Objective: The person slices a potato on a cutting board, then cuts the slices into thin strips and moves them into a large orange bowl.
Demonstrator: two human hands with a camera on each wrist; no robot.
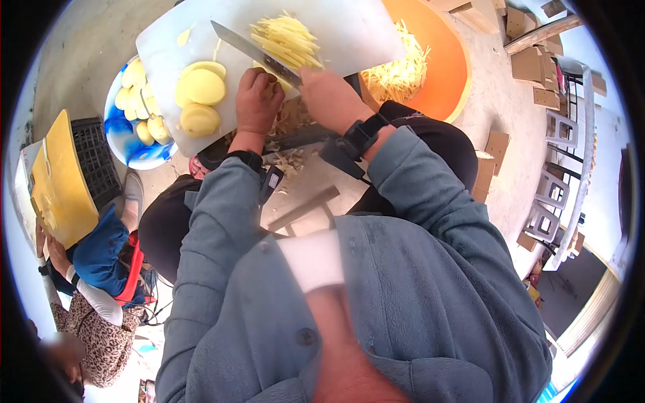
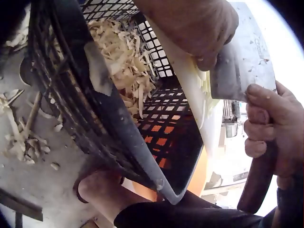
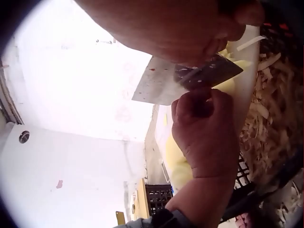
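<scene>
My right hand grips the dark handle of a cleaver. Its broad blade stands on edge beside my left hand. Curled left fingers hold a potato piece against the white cutting board, right at the blade; the fingers partly hide it. Beyond the blade lies a heap of thin potato strips. Peeled potato halves and slices rest on the board left of the hand. In the right wrist view, the left hand bends close under the blade.
An orange basin with potato strips stands at right. Peeled potatoes fill a blue-and-white basin at left. Below the board, a black crate holds peelings. Another person sits at lower left beside a yellow board.
</scene>
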